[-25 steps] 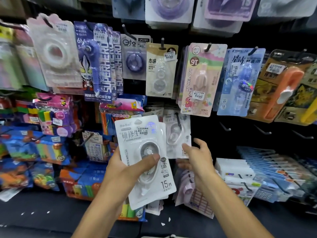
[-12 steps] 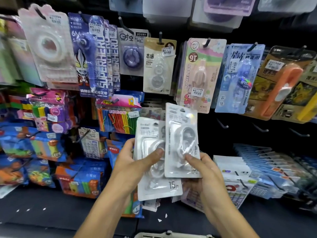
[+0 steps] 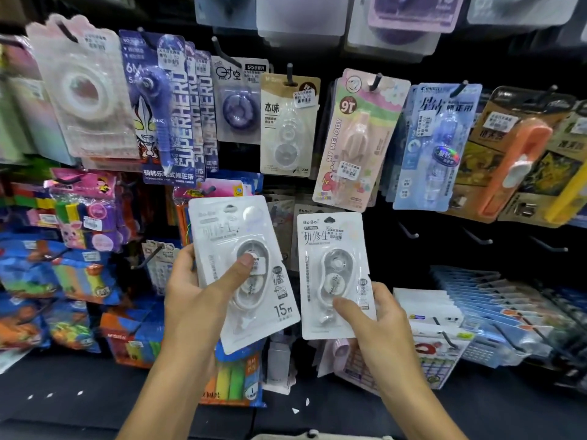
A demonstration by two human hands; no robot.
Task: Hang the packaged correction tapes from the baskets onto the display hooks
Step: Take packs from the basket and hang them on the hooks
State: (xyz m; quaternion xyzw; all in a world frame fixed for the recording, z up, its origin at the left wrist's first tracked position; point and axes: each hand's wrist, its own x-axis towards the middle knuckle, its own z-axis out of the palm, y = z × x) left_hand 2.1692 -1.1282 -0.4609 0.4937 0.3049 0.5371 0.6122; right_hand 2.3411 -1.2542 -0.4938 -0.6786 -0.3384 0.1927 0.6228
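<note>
My left hand [image 3: 203, 296] grips a white packaged correction tape [image 3: 222, 236], thumb pressed on its clear blister; more than one pack may be stacked there, I cannot tell. My right hand [image 3: 378, 325] pinches a second, identical white pack [image 3: 330, 236] by its lower right edge, face toward me, held upright just right of the first. Both packs are in front of the black display wall, below the upper row of hung goods. Bare hooks [image 3: 408, 231] stick out of the wall to the right of the held pack.
The upper row holds a Superhero tape pack [image 3: 168, 122], a beige pack [image 3: 287, 125], a pink My Melody pack [image 3: 355, 141] and a blue pack [image 3: 435, 147]. Colourful stationery packs [image 3: 73, 249] hang at left. White and blue packs [image 3: 476, 300] lie on hooks at lower right.
My right hand drew one white pack off the stack in my left hand, turned its printed face toward me and moved it right; the two packs now sit side by side.
</note>
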